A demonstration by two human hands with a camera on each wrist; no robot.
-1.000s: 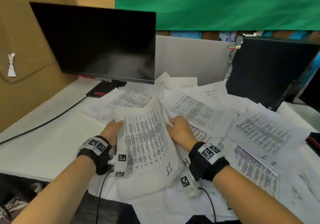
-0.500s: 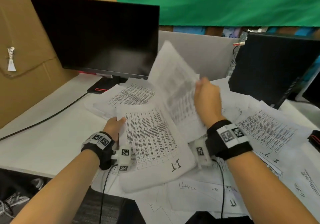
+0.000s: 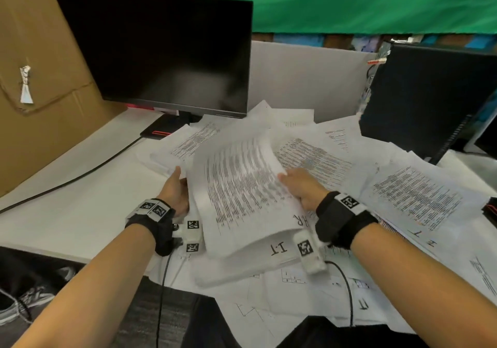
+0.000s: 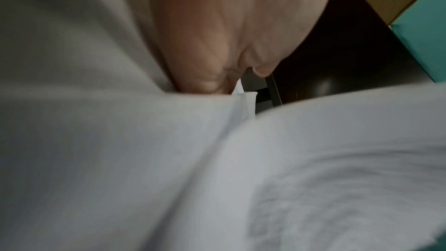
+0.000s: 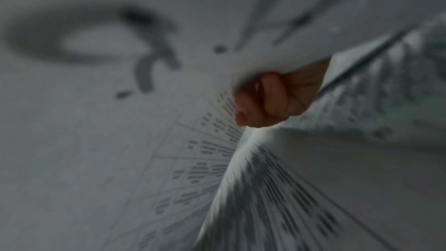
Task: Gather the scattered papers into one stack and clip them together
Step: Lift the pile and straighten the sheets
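A thick stack of printed papers point(image 3: 242, 191) lies tilted at the middle of the desk, on top of other sheets. My left hand point(image 3: 174, 191) grips the stack's left edge, and in the left wrist view the palm point(image 4: 229, 35) presses against blurred paper point(image 4: 120, 159). My right hand point(image 3: 304, 189) holds the top sheet at its right edge, thumb on top. In the right wrist view its fingers point(image 5: 270, 100) curl under that printed sheet point(image 5: 265, 198). Loose papers point(image 3: 414, 199) cover the right side and the near edge. No clip shows.
A dark monitor point(image 3: 166, 49) stands behind the papers, with a black computer tower point(image 3: 430, 100) at the right. Cardboard point(image 3: 40, 51) walls the left. A black cable point(image 3: 80, 175) crosses the bare white desk point(image 3: 67, 207). A dark red-edged object point(image 3: 490, 207) sits at the right edge.
My right hand lifted a sheet from the scattered pile, swung it left and brought it down onto the stack. The left hand kept its hold on the stack's left edge.
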